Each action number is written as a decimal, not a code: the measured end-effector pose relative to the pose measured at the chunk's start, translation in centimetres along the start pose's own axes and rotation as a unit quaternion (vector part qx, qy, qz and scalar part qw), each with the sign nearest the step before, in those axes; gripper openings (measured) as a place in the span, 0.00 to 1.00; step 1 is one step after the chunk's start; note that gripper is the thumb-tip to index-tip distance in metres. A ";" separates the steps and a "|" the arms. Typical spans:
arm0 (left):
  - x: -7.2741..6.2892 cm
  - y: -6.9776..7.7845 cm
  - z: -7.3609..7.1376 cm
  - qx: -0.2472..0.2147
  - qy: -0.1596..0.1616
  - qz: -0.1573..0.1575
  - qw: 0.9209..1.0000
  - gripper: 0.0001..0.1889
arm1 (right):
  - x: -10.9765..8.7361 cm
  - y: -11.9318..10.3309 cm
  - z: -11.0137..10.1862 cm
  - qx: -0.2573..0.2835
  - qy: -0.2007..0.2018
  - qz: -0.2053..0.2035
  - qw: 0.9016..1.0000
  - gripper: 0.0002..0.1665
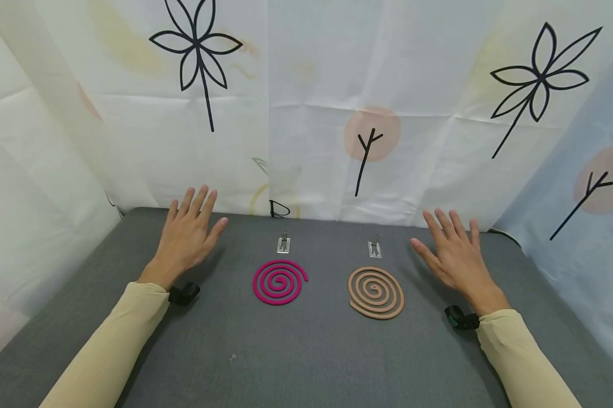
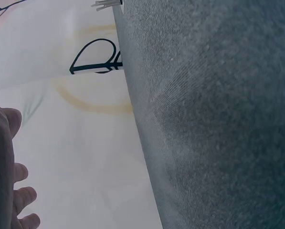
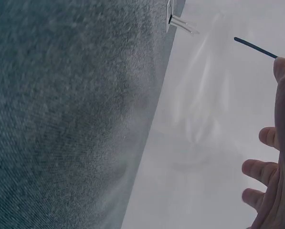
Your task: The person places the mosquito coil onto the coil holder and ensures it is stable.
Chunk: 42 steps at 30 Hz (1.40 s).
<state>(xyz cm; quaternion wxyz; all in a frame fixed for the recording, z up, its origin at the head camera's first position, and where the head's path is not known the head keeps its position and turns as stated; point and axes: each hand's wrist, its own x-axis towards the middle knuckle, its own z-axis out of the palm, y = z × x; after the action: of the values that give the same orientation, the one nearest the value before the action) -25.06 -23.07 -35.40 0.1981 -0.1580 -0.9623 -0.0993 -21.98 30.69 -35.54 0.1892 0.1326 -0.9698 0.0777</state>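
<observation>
My left hand is held above the left part of the table, fingers straight and palm down, with nothing in it. On the other side my right hand hovers likewise, fingers spread and holding nothing. Between them lie two flat spiral mosquito coils: a magenta one nearer the left hand and a tan one nearer the right. Behind the magenta coil is a small metal coil stand; a second metal stand lies behind the tan coil. Neither hand touches any of these.
A grey cloth-covered table carries everything. White curtains printed with black plant drawings rise along its back edge and both sides. Each wrist wears a small black camera, such as the left wrist camera.
</observation>
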 end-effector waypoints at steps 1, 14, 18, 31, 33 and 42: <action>0.0 0.1 0.0 -0.006 0.001 0.001 1.000 0.37 | 0.0 0.0 0.0 0.003 0.002 -0.002 1.000 0.46; -0.1 1.3 1.2 -0.152 -0.041 0.005 0.988 0.34 | 0.1 -1.3 -0.4 0.094 -0.015 -0.013 0.995 0.41; -0.1 2.1 1.4 -0.200 -0.083 -0.010 0.976 0.36 | 0.0 -1.8 -0.6 0.117 -0.046 0.007 0.992 0.42; -0.4 3.6 2.8 -0.276 -0.107 0.025 0.955 0.35 | 0.0 -3.3 -0.4 0.151 -0.083 0.024 0.985 0.43; -0.5 3.8 2.9 -0.283 -0.114 0.032 0.952 0.35 | 0.0 -3.6 -0.3 0.153 -0.089 0.024 0.984 0.43; -0.7 4.8 3.1 -0.299 -0.152 0.059 0.940 0.37 | -0.2 -4.8 -0.1 0.172 -0.101 0.002 0.980 0.40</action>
<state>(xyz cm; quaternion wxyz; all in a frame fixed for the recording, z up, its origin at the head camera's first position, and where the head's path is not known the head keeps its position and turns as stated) -23.87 -17.99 -37.87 -0.0017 -0.2793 -0.8960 -0.3453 -20.36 26.18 -35.04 0.0645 0.1681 -0.9565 0.2296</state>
